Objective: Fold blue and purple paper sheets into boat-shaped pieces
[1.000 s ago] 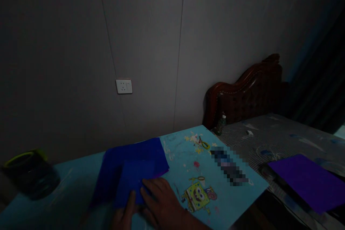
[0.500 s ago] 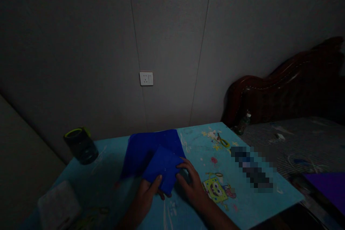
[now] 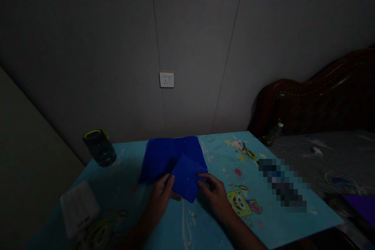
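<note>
Left hand (image 3: 161, 190) and right hand (image 3: 216, 193) pinch a small blue paper square (image 3: 186, 175), apparently folded already, above the pale-blue printed desk (image 3: 130, 170); at eleven o'clock, a large rectangular blue sheet (image 3: 164, 152) looks unfolded.

V. dim o/all, light src unclear; faint glare on headboard (image 3: 319, 90), pixelated patch (image 3: 283, 183) R side of counter (image 3: 281, 222), R edge near-blk.

Sheet (image 3: 164, 154): lying on tbl (image 3: 222, 234)
Paper (image 3: 186, 177): being held btwn L hand (image 3: 162, 188) & R hand (image 3: 216, 193)
Cup (image 3: 101, 150): standing L of sheet
Pack (image 3: 79, 207): lying before cup
Scissors (image 3: 250, 154): lying R of sheet
</note>
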Action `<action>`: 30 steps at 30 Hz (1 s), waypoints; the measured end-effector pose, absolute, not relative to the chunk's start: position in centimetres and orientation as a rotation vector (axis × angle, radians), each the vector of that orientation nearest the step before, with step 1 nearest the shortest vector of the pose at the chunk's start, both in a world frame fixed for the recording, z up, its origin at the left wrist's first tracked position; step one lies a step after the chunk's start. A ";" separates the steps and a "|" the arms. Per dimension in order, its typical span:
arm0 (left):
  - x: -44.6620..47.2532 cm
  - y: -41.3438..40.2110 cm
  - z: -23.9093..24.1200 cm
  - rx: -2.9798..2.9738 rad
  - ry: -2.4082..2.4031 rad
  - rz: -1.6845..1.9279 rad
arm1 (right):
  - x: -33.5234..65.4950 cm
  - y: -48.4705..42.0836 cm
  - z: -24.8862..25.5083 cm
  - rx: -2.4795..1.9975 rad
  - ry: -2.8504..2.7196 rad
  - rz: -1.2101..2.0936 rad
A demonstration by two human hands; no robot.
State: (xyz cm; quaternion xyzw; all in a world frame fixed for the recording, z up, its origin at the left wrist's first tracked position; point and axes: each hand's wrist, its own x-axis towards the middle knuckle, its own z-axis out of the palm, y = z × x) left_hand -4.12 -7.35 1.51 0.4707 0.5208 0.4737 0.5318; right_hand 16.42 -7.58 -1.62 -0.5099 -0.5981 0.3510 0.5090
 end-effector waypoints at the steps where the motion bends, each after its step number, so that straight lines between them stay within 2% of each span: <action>1: -4.2 -7.3 1.7 1.154 1.247 1.131 | 16.5 -7.7 -1.6 -1.230 -1.469 0.838; 8: -4.8 -6.8 1.0 1.213 1.291 1.151 | 16.9 -8.2 -1.4 -1.106 -1.704 0.691; 14: -5.0 -6.5 -0.2 1.202 1.220 1.127 | 18.1 -7.7 -0.8 -0.938 -1.849 0.742; 30: -4.2 -7.9 0.1 1.275 1.149 1.056 | 18.4 -7.1 -1.0 -0.999 -1.599 0.636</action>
